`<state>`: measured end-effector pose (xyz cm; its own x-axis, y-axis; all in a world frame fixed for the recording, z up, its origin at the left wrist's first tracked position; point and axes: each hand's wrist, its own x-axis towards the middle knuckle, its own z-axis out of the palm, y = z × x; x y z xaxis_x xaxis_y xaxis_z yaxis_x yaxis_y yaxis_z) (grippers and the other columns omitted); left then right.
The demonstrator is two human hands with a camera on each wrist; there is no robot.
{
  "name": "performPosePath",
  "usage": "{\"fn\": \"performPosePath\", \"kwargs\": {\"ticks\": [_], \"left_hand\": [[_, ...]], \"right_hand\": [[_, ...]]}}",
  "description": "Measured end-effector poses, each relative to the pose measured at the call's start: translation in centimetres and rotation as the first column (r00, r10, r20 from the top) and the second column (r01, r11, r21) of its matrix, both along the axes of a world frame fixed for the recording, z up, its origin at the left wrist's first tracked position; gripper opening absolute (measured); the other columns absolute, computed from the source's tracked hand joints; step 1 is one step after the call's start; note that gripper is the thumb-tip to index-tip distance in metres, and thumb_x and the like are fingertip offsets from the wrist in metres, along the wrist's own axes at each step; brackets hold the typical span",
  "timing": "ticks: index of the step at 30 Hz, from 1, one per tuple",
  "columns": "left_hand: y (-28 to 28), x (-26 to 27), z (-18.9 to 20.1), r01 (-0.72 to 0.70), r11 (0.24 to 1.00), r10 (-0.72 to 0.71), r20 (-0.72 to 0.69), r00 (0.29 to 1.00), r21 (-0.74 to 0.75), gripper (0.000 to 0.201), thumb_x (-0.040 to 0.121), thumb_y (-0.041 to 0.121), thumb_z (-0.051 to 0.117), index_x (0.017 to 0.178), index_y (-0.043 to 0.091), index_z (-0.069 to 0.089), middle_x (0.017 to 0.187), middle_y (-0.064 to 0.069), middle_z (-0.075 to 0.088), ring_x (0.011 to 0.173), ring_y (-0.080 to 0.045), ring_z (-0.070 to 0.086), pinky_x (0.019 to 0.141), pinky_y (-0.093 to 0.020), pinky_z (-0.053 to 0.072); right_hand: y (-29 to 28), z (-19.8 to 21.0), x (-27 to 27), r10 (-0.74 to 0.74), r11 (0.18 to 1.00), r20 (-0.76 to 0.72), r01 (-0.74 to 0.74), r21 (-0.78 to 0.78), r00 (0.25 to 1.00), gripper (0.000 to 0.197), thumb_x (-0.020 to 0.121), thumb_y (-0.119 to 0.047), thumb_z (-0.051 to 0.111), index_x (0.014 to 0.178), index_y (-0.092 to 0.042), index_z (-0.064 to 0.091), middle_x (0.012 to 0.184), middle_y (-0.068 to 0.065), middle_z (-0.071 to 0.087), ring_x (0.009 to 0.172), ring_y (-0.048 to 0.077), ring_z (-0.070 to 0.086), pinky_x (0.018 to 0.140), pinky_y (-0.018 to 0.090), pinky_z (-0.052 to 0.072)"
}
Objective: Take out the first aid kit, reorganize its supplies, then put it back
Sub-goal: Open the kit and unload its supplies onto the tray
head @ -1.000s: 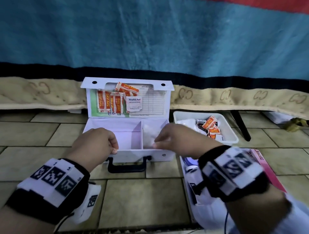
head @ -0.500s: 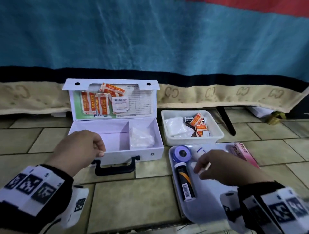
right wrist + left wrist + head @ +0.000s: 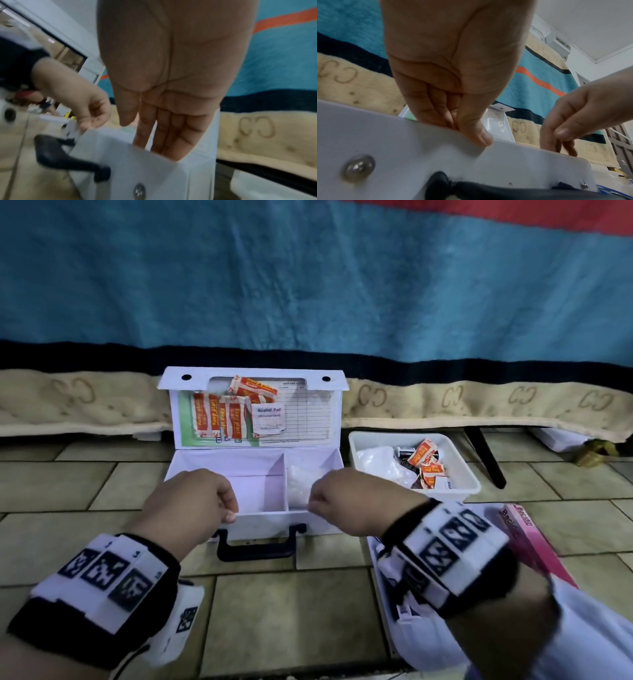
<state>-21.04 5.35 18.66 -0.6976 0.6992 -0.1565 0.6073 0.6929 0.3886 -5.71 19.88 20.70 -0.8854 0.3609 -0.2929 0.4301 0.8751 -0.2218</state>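
Left hand (image 3: 191, 505) grips the front wall of the first aid kit (image 3: 274, 520): thumb pressed on the outside, fingers (image 3: 436, 108) curled over the rim into the left compartment, a firm pinch, clear in the left wrist view. Right hand (image 3: 356, 501) is over the front rim at the right compartment; right wrist view shows its fingers (image 3: 173, 132) nearly straight, pointing down, tips dipping behind the rim. Holding nothing that can be seen; fingertips hidden inside the box, so contact with the contents cannot be told.

Kit sits open on the tiled floor (image 3: 291, 621), lid (image 3: 253, 405) upright against the blanket edge, black handle (image 3: 257, 547) facing the person. Lid pocket holds orange plaster strips (image 3: 219, 417) and an alcohol pad (image 3: 270, 419). Left compartment looks bare; right one has a white crumpled packet (image 3: 299, 482), partly covered by the right hand.

Right of the kit, just beside it: white tray (image 3: 469, 474) with a white bag, orange sachets (image 3: 424, 460) and a dark item, too small to name. Nearer the person, a second white tray (image 3: 387, 607) is mostly hidden under the right wrist and sleeve; contents not readable. Pink box (image 3: 534, 546) lies along its right side, print partly cut off by the wristband.

Behind: blue blanket (image 3: 308, 285) with black band and beige border hangs to the floor. Right wrist view is motion-blurred.
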Motion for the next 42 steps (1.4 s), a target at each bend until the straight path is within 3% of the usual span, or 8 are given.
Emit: {"fn": "performPosePath", "kwargs": {"ticks": [8,14,21,24,26,30,35,42], "left_hand": [[-0.1,0.1,-0.2,-0.010,1.000,0.010,-0.012,1.000,0.018,0.024,0.073,0.016,0.073,0.057,0.029,0.062,0.070,0.012,0.066,0.072,-0.007,0.062,0.054,-0.019,0.039],[0.0,0.1,-0.2,-0.038,0.999,0.037,0.007,0.999,0.015,0.023,0.074,0.014,0.071,0.058,0.028,0.063,0.073,0.008,0.068,0.070,-0.009,0.066,0.048,-0.018,0.034],[0.0,0.1,-0.1,-0.045,0.999,0.045,0.017,0.999,0.021,0.023,0.074,0.015,0.072,0.057,0.028,0.063,0.074,0.010,0.069,0.076,-0.009,0.062,0.052,-0.019,0.036],[0.0,0.2,0.0,-0.044,0.999,0.043,0.020,0.999,0.019,0.023,0.074,0.016,0.072,0.058,0.028,0.062,0.073,0.011,0.069,0.078,-0.009,0.061,0.054,-0.020,0.037],[-0.1,0.3,0.1,-0.048,0.999,0.047,0.028,0.998,0.024,0.023,0.075,0.014,0.071,0.059,0.028,0.063,0.072,0.011,0.068,0.074,-0.007,0.061,0.049,-0.018,0.035],[-0.1,0.5,0.3,-0.054,0.998,0.053,0.031,0.998,0.035,0.024,0.076,0.014,0.071,0.059,0.028,0.062,0.069,0.013,0.066,0.069,-0.005,0.060,0.045,-0.014,0.032],[-0.1,0.6,0.4,-0.051,0.998,0.050,0.042,0.998,0.029,0.025,0.077,0.011,0.069,0.060,0.027,0.063,0.071,0.011,0.068,0.071,-0.009,0.065,0.043,-0.013,0.033],[-0.1,0.6,0.4,-0.050,0.998,0.048,0.056,0.997,0.039,0.026,0.077,0.008,0.068,0.059,0.026,0.063,0.072,0.010,0.069,0.070,-0.011,0.066,0.036,-0.009,0.032]], "right_hand": [[-0.5,-0.6,-2.8,-0.059,0.986,0.279,0.101,-0.136,0.958,0.051,0.100,-0.039,0.020,0.129,-0.008,0.049,0.140,0.013,0.045,0.121,0.025,0.045,0.097,0.033,0.032],[0.0,-1.4,-3.3,-0.048,0.987,0.181,0.074,-0.142,0.982,0.044,0.099,-0.037,0.029,0.068,-0.012,0.048,0.095,0.010,0.054,0.084,0.023,0.045,0.072,0.030,0.035],[0.7,-1.3,-2.7,-0.149,0.955,0.007,0.145,-0.258,0.989,0.051,0.091,-0.037,0.052,0.137,-0.016,0.045,0.136,0.003,0.049,0.100,0.022,0.059,0.083,0.031,0.049],[0.9,-1.3,-2.6,-0.115,0.953,0.029,0.118,-0.280,0.993,0.022,0.095,-0.032,0.048,0.095,-0.017,0.065,0.090,-0.001,0.058,0.066,0.011,0.052,0.060,0.023,0.043],[0.7,-1.3,-2.5,-0.102,0.954,0.064,0.116,-0.277,0.993,0.042,0.098,-0.030,0.043,0.057,-0.020,0.046,0.061,-0.005,0.043,0.054,0.009,0.037,0.053,0.023,0.031],[1.1,-1.6,-2.7,-0.122,0.935,0.038,0.128,-0.332,0.992,0.046,0.095,-0.030,0.050,0.053,-0.016,0.034,0.054,0.001,0.035,0.050,0.016,0.035,0.055,0.026,0.035],[1.4,-1.8,-2.9,-0.227,0.939,-0.132,0.181,-0.293,0.965,0.024,0.086,-0.027,0.063,0.084,-0.005,0.072,0.096,0.006,0.065,0.082,0.022,0.062,0.068,0.029,0.051],[1.1,-2.7,-3.0,-0.143,0.985,-0.006,0.143,0.101,0.990,0.045,0.091,-0.045,0.050,0.119,-0.012,0.062,0.143,0.005,0.013,0.132,0.028,0.016,0.113,0.038,0.021]]}}
